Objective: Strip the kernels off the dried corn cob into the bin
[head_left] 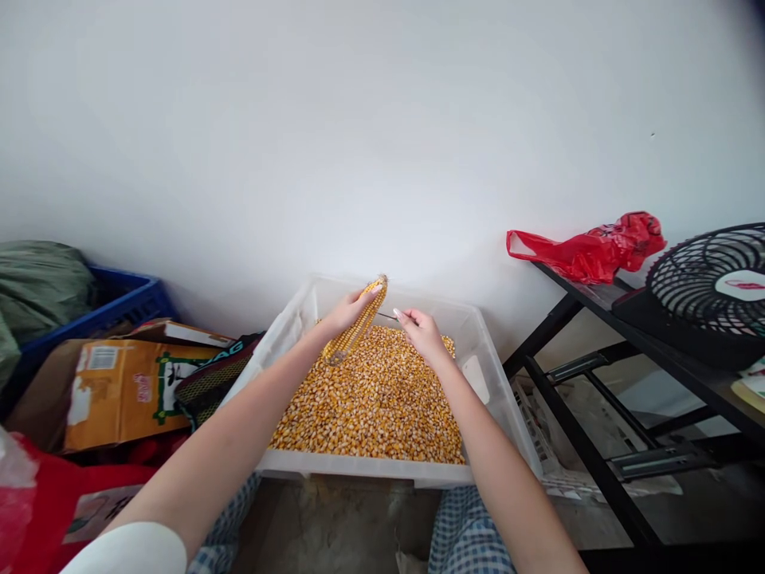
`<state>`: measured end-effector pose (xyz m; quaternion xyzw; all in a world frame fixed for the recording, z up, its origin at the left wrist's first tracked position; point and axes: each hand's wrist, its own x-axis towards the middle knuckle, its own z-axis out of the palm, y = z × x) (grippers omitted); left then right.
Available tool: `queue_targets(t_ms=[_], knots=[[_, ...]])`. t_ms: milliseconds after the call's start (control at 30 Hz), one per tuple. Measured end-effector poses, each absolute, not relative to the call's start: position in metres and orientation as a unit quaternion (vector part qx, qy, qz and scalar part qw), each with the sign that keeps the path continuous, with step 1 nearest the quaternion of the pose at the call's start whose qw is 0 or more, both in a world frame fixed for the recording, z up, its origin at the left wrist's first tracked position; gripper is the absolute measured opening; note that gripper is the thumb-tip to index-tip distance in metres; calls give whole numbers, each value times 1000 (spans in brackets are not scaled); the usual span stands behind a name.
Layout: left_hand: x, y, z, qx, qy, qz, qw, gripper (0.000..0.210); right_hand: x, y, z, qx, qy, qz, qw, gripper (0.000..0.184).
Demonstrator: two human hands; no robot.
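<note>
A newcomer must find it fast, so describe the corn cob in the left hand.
In front of the white wall is a translucent tub of loose corn kernels. Above them, the left hand grips the corn cob, long, yellow and slanting up to the right. Unlike the loose kernels below, its own sit in tight rows.

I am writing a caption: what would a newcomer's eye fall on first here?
The eye likely falls first on the tub of yellow kernels at lower centre. Above them, the left hand holds a cob and the right hand a thin tool. The red bag stands out on the black table at right, near the fan.
</note>
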<state>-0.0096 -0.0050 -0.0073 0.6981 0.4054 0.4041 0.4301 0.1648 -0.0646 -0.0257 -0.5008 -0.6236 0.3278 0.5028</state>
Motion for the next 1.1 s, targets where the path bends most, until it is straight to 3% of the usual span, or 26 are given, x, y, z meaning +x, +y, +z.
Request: queue_targets(t_ms=[167,533,800,933,1100], knots=[[-9,-6,-8,711,399,371,446,62,162,-66,-21,-512,-647,261,500,36],[-16,-6,-9,845,395,277,231,58,169,-68,-20,-525,-677,330,396,33],[-22,-6,-6,886,379,214,161,55,172,-63,-31,-522,-683,352,371,33],[-21,-2,-12,874,396,216,182,60,171,-62,-32,-522,-665,375,382,34],[-14,2,-19,824,397,287,285,64,172,-62,-29,-518,-645,373,421,34]])
